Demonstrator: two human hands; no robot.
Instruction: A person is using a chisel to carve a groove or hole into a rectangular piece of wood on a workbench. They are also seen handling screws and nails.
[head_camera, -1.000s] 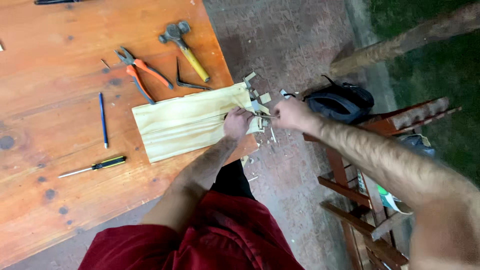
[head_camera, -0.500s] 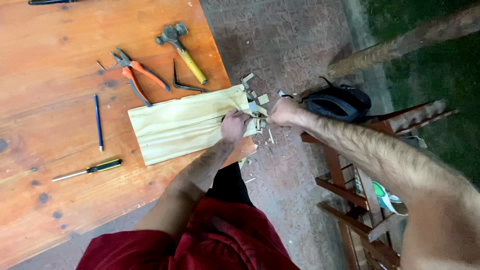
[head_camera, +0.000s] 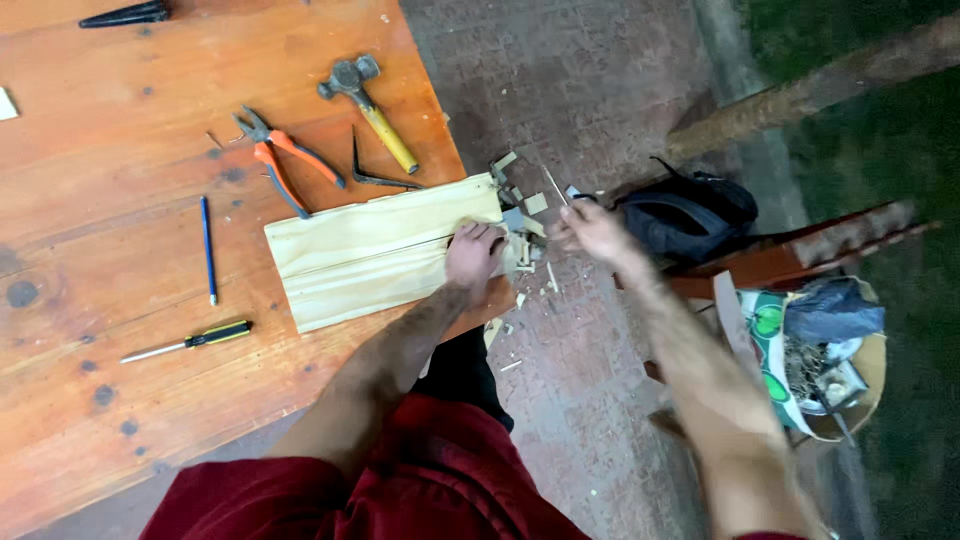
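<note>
Pressed flat, your left hand (head_camera: 473, 255) pins pale board (head_camera: 385, 252) at its end; right hand (head_camera: 592, 230) just past it, grip unclear, blurred.

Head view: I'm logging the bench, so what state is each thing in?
Pale wood board: flat, overhanging the table edge, its end splintered.
Left hand: pressed on the board.
Right hand: off the table, grip unclear.
Pliers: lying slightly open.
Hammer: lying flat.
Screwdriver: lying flat.
</note>
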